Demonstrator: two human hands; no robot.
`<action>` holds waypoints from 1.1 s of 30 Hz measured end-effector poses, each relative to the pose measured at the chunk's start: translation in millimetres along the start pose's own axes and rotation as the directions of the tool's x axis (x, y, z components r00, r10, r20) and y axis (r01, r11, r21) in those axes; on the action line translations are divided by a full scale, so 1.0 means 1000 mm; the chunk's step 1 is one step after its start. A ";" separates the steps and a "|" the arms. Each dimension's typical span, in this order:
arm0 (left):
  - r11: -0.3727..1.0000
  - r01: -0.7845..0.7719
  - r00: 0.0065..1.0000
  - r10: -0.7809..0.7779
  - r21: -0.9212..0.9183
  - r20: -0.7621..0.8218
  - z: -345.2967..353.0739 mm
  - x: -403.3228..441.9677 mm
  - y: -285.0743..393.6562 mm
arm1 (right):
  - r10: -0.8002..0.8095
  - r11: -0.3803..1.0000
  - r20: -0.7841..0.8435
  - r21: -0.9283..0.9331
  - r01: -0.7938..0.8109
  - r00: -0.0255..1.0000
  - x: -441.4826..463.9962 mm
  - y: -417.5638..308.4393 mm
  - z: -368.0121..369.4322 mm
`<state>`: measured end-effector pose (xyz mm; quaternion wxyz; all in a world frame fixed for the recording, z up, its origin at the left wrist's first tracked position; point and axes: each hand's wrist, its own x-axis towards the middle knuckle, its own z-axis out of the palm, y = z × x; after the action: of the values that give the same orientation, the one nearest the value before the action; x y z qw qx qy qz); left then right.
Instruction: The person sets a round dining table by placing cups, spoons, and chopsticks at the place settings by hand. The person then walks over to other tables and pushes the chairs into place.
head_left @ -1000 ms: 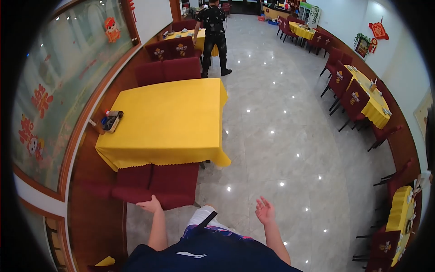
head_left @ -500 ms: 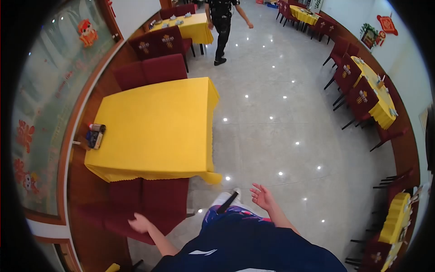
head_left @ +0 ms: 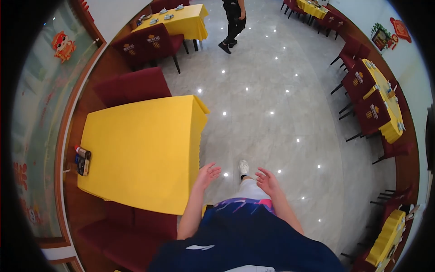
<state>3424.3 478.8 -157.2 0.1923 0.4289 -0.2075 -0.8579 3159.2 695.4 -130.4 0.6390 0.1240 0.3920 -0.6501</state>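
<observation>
My left hand (head_left: 209,175) is raised by the right edge of the yellow-covered table (head_left: 140,152), its fingers apart and nothing in them. Level with it, in front of my body, my right hand (head_left: 267,180) hangs over the grey floor, also empty with spread fingers. Between the two, my white shoe (head_left: 244,167) is planted on the tiles. Small dark items and a bottle (head_left: 83,159) stand at the table's wall end. A dark red bench (head_left: 131,233) is below the near side of this table, and another red seat (head_left: 133,86) is behind it.
A person in dark clothes (head_left: 233,22) stands ahead at the top. Beyond the red seat is a yellow table with dishes (head_left: 199,25) and lettered chairs (head_left: 152,43). Along the right wall are more yellow tables (head_left: 393,111) and red chairs (head_left: 374,111).
My left hand has left the red bench and come up beside the table. The table now sits lower and further left in view. The other person has stepped away from the far table.
</observation>
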 end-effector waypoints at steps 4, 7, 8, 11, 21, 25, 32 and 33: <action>0.933 0.123 0.964 -0.193 -0.337 -0.183 -0.002 0.070 0.029 | 0.079 0.994 0.142 -0.080 -0.068 0.987 0.062 -0.097 0.053; 0.927 -0.008 0.948 -0.112 -0.375 -0.298 0.012 0.107 0.084 | 0.047 0.963 0.189 -0.269 0.006 0.981 0.125 -0.179 0.094; 0.929 -0.020 0.945 -0.103 -0.368 -0.311 0.016 0.121 0.106 | 0.082 0.958 0.190 -0.286 -0.024 0.978 0.151 -0.203 0.098; 0.866 -0.197 0.931 0.019 -0.459 -0.364 0.021 0.143 0.146 | 0.168 0.929 0.197 -0.360 -0.089 0.966 0.217 -0.255 0.131; 0.593 -0.402 0.858 -0.021 -0.697 -0.513 -0.019 0.280 0.246 | 0.310 0.821 0.137 -0.538 -0.192 0.941 0.438 -0.332 0.299; 0.472 -0.481 0.812 -0.080 -0.739 -0.579 -0.022 0.318 0.307 | 0.381 0.740 0.123 -0.634 -0.222 0.916 0.495 -0.347 0.362; 0.543 -0.476 0.849 0.081 -0.692 -0.521 -0.018 0.408 0.419 | 0.404 0.624 0.026 -0.738 -0.255 0.914 0.586 -0.389 0.446; 0.548 -0.474 0.850 0.079 -0.689 -0.521 -0.013 0.420 0.437 | 0.389 0.621 0.004 -0.739 -0.259 0.921 0.604 -0.393 0.455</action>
<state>3266.9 -104.2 -212.7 0.5405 0.4351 0.1794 -0.6974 2857.1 -100.7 -90.8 0.7715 -0.1243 0.5340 -0.3226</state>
